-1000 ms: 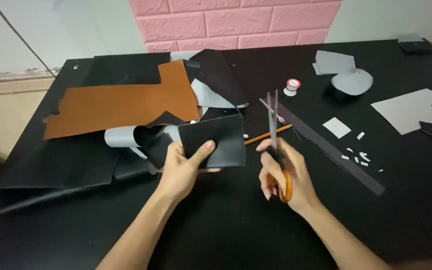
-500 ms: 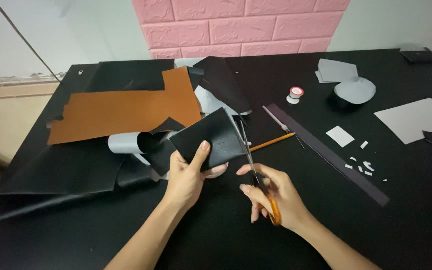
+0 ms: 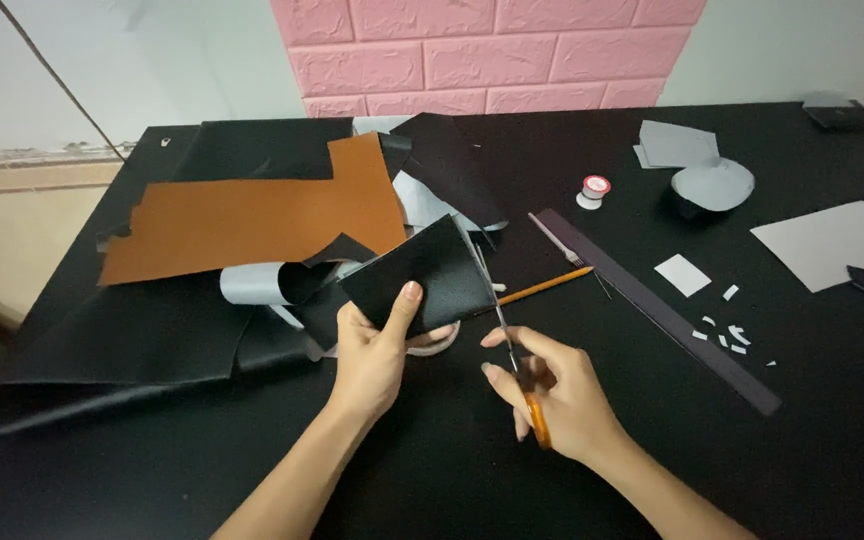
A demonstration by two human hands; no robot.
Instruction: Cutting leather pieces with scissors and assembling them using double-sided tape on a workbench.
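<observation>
Left hand (image 3: pixel 372 360) pinches the black leather piece (image 3: pixel 422 275) at its six o'clock edge; right hand (image 3: pixel 562 395) grips orange-handled scissors (image 3: pixel 512 350) at its three o'clock side. Thin, floppy; hold close to the blades.

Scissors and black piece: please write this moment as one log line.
left hand: holds black leather piece | right hand: orange-handled scissors at its edge

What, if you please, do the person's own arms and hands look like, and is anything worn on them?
Both forearms are bare: no sleeves, gloves, watch or bracelets show. The left hand and right hand have slim fingers with short, unpainted-looking nails; no rings can be seen.
</observation>
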